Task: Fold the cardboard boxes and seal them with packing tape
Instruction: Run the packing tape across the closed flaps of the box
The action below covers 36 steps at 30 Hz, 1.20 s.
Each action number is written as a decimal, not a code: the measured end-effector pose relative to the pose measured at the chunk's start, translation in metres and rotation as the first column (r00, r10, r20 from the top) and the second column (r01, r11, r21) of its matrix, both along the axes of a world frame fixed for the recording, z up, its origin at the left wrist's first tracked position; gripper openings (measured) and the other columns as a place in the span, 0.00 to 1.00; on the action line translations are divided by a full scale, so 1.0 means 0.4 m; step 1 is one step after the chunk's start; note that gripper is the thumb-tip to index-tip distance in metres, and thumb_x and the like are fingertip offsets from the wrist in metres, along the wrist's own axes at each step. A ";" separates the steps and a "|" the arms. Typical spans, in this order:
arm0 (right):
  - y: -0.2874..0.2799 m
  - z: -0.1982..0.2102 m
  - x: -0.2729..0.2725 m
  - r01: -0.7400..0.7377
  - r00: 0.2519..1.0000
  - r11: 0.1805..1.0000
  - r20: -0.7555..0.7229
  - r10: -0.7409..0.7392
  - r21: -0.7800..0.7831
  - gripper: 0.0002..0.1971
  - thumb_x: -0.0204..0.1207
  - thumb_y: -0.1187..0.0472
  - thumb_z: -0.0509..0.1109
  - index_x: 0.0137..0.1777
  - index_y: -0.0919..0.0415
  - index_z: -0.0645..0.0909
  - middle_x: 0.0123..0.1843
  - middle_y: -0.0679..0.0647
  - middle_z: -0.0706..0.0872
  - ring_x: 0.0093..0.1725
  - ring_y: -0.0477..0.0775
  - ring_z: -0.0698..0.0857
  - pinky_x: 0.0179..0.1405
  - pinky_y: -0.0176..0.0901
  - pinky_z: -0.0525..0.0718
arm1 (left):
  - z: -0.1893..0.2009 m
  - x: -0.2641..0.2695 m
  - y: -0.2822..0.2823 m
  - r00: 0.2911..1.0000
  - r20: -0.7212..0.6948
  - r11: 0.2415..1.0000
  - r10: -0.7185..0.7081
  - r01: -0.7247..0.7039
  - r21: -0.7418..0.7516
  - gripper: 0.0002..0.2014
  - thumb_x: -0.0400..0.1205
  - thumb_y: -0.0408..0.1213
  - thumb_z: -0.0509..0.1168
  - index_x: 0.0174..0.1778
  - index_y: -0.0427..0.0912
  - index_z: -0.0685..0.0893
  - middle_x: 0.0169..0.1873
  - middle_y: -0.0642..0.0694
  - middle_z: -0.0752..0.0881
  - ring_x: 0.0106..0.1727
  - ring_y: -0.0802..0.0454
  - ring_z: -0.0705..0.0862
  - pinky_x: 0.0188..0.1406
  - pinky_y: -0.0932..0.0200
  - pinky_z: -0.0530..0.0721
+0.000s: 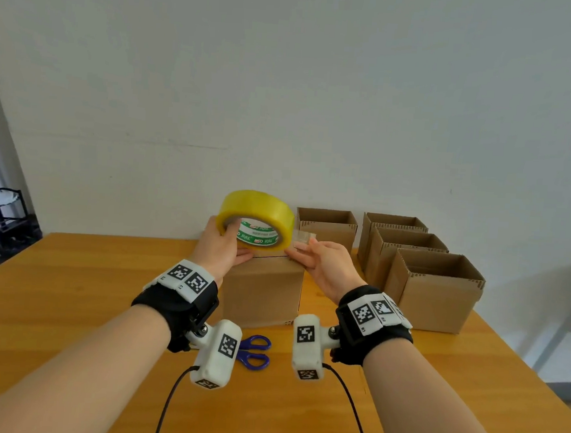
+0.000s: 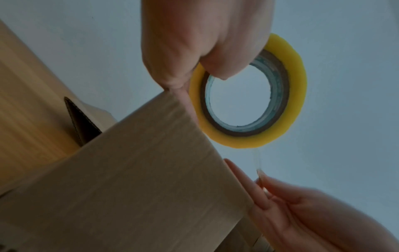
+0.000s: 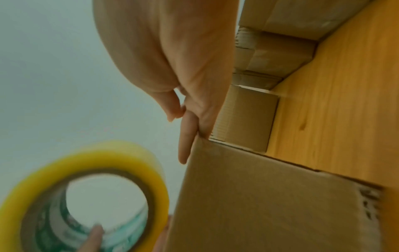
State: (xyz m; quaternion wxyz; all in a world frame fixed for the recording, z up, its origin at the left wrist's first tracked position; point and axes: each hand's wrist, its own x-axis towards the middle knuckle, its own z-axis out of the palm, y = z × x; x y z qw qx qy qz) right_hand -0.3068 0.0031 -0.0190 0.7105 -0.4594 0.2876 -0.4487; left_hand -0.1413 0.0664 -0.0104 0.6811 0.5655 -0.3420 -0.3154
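A closed cardboard box (image 1: 263,291) stands on the wooden table (image 1: 69,285) in front of me. Just above its top my left hand (image 1: 223,245) grips a yellow roll of packing tape (image 1: 260,219), thumb hooked inside the core. My right hand (image 1: 311,255) pinches the clear free end of tape (image 1: 304,236) pulled out to the roll's right, its lower fingers touching the box's top right edge. From the left wrist view the roll (image 2: 250,95) hangs over the box (image 2: 134,179), the tape strip (image 2: 258,162) running down to the right hand's fingertips (image 2: 262,182). The right wrist view shows the roll (image 3: 86,192) blurred beside the box (image 3: 270,204).
Several open cardboard boxes (image 1: 434,287) stand along the table's back right, near the white wall. Blue-handled scissors (image 1: 254,351) lie on the table just in front of the closed box, between my wrists. The table's right edge (image 1: 520,361) drops off beyond the boxes.
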 end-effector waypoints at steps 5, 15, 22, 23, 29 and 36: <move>-0.005 -0.006 -0.011 0.054 0.999 0.998 0.002 -0.054 0.044 0.15 0.87 0.64 0.55 0.68 0.72 0.68 0.58 0.67 0.84 0.49 0.59 0.90 0.54 0.49 0.86 | 0.005 0.001 0.003 0.998 -0.048 0.999 -0.029 0.031 0.028 0.13 0.85 0.39 0.60 0.60 0.33 0.75 0.60 0.33 0.83 0.53 0.41 0.86 0.35 0.60 0.90; -0.019 -0.017 -0.019 0.084 0.996 0.985 -0.055 -0.076 0.149 0.11 0.82 0.71 0.63 0.62 0.75 0.74 0.44 0.62 0.83 0.43 0.55 0.86 0.48 0.46 0.87 | 0.005 -0.003 0.009 1.000 -0.003 0.998 -0.013 0.013 0.054 0.11 0.85 0.35 0.60 0.59 0.33 0.76 0.62 0.34 0.82 0.58 0.40 0.84 0.41 0.57 0.88; -0.041 -0.022 -0.014 0.133 0.984 0.978 -0.136 -0.112 0.158 0.10 0.81 0.71 0.63 0.60 0.73 0.72 0.46 0.63 0.81 0.42 0.56 0.85 0.42 0.45 0.88 | 0.008 -0.012 -0.006 0.998 0.021 0.994 0.063 -0.065 0.093 0.07 0.83 0.35 0.64 0.47 0.33 0.78 0.51 0.34 0.84 0.52 0.41 0.86 0.32 0.60 0.90; -0.043 -0.023 -0.013 0.135 0.982 0.978 -0.152 -0.110 0.162 0.05 0.81 0.72 0.63 0.55 0.71 0.72 0.46 0.63 0.80 0.42 0.56 0.85 0.45 0.46 0.87 | 0.009 -0.014 -0.006 0.997 0.023 0.993 0.071 -0.073 0.097 0.07 0.82 0.35 0.65 0.45 0.35 0.77 0.49 0.34 0.84 0.52 0.40 0.86 0.31 0.60 0.89; -0.061 -0.040 0.002 0.167 0.954 0.974 -0.274 -0.120 0.155 0.11 0.79 0.70 0.62 0.60 0.69 0.71 0.48 0.63 0.80 0.47 0.60 0.84 0.47 0.50 0.87 | 0.015 -0.013 -0.009 0.998 0.001 0.991 0.059 -0.059 0.117 0.07 0.80 0.35 0.66 0.40 0.38 0.75 0.45 0.36 0.79 0.48 0.41 0.84 0.27 0.61 0.88; -0.050 -0.054 0.014 0.179 0.888 0.979 -0.443 -0.120 0.094 0.24 0.77 0.65 0.65 0.73 0.67 0.69 0.44 0.57 0.83 0.39 0.53 0.83 0.37 0.43 0.83 | 0.016 -0.008 -0.010 0.997 0.060 0.991 0.039 -0.046 0.125 0.11 0.78 0.36 0.67 0.54 0.40 0.78 0.52 0.37 0.83 0.52 0.41 0.86 0.34 0.56 0.89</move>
